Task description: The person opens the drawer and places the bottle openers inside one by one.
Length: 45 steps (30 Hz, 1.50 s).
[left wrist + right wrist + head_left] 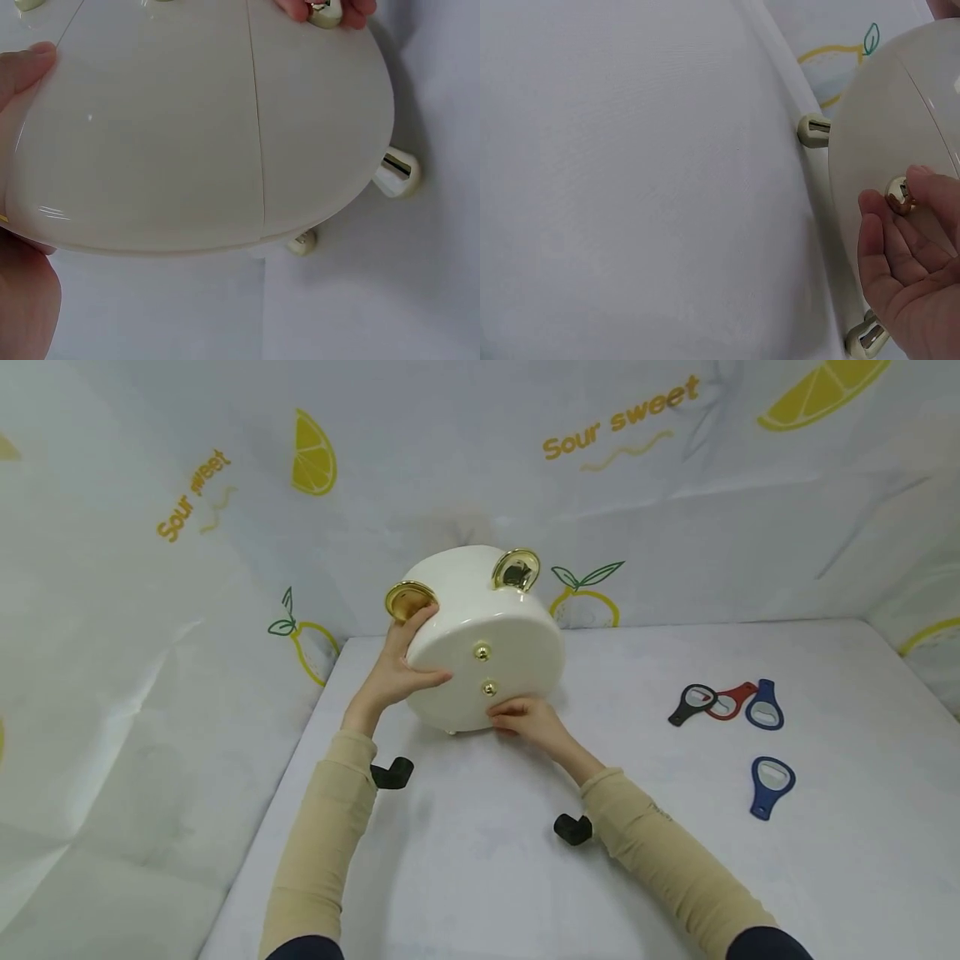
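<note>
A glossy white round box (450, 693) with two gold ears and gold knobs on its front stands tilted at the middle back of the table. My left hand (397, 672) grips its left side, thumb across the front and fingers up by the left gold ear (410, 600). Low on the front, my right hand (528, 722) pinches a gold knob (896, 186) between thumb and fingers. Two more knobs, the upper (482, 652) and the middle (489, 688), show above it. Thin seams cross the front in the left wrist view, and short feet (399, 174) stick out below.
Right of the box lie several bottle openers: a black one (682, 708) and a red one (738, 697) overlapping, a blue one (765, 693) beside them, and another blue one (762, 799) nearer. A lemon-printed cloth wall (450, 460) rises behind the white table (465, 877).
</note>
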{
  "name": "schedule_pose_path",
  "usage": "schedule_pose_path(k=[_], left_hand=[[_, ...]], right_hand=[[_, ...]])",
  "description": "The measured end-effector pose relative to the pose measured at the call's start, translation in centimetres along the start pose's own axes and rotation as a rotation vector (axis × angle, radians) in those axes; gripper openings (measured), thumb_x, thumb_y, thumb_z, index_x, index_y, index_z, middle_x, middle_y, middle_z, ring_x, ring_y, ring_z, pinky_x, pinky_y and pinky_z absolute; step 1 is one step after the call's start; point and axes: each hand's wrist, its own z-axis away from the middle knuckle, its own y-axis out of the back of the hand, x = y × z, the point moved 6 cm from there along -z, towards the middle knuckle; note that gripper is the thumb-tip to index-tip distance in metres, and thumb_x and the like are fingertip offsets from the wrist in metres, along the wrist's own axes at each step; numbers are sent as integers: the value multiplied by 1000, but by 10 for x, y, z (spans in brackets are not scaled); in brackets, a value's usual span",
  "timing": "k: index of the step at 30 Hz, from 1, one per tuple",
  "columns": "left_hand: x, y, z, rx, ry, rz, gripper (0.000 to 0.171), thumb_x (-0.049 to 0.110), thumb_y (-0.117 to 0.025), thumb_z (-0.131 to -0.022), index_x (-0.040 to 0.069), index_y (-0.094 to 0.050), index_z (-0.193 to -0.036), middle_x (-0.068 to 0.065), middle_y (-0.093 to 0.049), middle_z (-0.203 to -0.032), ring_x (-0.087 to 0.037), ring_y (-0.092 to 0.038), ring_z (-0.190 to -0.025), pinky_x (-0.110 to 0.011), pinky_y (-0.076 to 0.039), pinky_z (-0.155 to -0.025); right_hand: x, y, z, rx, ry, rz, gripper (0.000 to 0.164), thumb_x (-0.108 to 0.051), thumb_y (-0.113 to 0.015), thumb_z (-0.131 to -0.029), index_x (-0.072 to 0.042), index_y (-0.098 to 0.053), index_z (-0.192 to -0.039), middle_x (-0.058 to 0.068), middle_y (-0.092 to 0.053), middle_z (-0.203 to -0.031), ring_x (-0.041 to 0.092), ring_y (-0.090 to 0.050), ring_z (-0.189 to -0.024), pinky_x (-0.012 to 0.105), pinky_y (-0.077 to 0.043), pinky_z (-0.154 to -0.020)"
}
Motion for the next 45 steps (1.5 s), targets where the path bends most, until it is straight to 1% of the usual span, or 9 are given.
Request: schedule_pose_path(k=[5, 13, 19, 23, 29, 36, 38, 40, 45], left_hand=[[1, -2, 0, -8, 9, -7, 88, 5, -80, -69, 20, -34, -143, -16, -19, -145, -34, -37, -120, -52, -40, -93], [4, -1, 1, 0, -28, -10, 88, 4, -80, -69, 17, -35, -142, -17, -20, -145, -34, -37, -120, -51, -39, -94], [4, -1, 1, -4, -13, -15, 88, 5, -80, -70, 18, -34, -143, -17, -19, -144, -35, -38, -119, -51, -41, -92], [5, 0, 2, -3, -16, -2, 88, 3, -79, -69, 17, -34, -143, -17, -20, -144, -35, -38, -118, -51, -41, -92], [1, 0, 1, -6, -23, 22, 88, 2, -79, -70, 17, -33, -144, -16, -19, -144, -35, -39, -118, -49, -41, -92], [-25, 0, -6, 17, -15, 8, 92, 8, -82, -68, 29, -34, -143, -11, -20, -145, -32, -38, -118, -49, -41, -91], [-27, -1, -6, 20, -19, 3, 91, 10, -83, -67, 33, -35, -142, -10, -21, -145, -31, -38, -117, -50, -41, -91], [-19, 0, -4, 14, -14, 6, 90, 10, -82, -68, 30, -35, -142, -12, -20, -145, -32, -38, -118, -51, -40, -92], [3, -1, 2, 2, -5, 19, 86, 4, -79, -70, 19, -35, -142, -16, -18, -146, -34, -34, -121, -52, -37, -95]], right_hand=[[1, 1, 2, 26, -8, -6, 26, -9, -65, -86, 4, -67, -108, 19, -67, -111, 5, -64, -85, 26, -54, -80], [3, 1, 12, -3, -11, 17, 26, -12, -65, -86, 2, -68, -108, 16, -66, -114, 4, -64, -85, 25, -54, -78], [6, 2, 26, -43, -21, 11, 26, -12, -67, -85, 0, -69, -107, 15, -67, -113, 2, -64, -83, 25, -54, -77], [6, 1, 40, -110, -9, 3, 27, -12, -68, -84, 2, -68, -107, 16, -67, -113, 2, -64, -84, 27, -54, -78], [6, 3, 63, -235, 3, 46, 28, -12, -65, -86, 4, -67, -110, 19, -66, -111, 1, -64, -82, 28, -55, -77], [9, 4, 83, -327, 64, 137, 31, -18, -64, -88, -1, -66, -114, 14, -67, -113, -5, -59, -86, 17, -49, -75], [9, 3, 87, -344, 85, 144, 32, -18, -64, -88, -2, -65, -116, 15, -65, -117, -4, -58, -89, 16, -49, -75], [8, 2, 89, -353, 98, 156, 33, -19, -63, -89, -2, -64, -117, 14, -64, -119, -5, -57, -90, 16, -48, -75], [4, -1, 97, -378, 71, 169, 33, -19, -62, -90, -5, -64, -119, 10, -63, -122, -4, -57, -94, 17, -47, -77]])
